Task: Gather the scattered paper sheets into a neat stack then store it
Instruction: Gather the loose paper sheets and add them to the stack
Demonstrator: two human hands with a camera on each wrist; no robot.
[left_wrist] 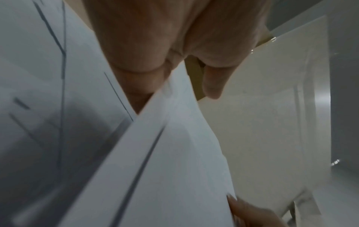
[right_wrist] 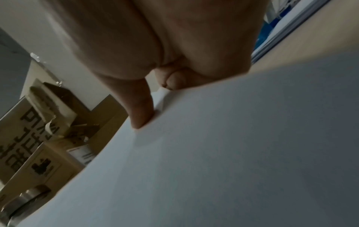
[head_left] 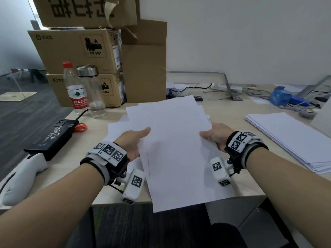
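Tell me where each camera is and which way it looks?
Head: on the person's head, looking down at the desk; shows both forearms, left hand and right hand gripping the paper sheets.
Left wrist: under the left hand, looking along its fingers at the sheets.
Right wrist: under the right hand, looking along the thumb on the sheets.
Shared: head and right wrist both show the cardboard boxes.
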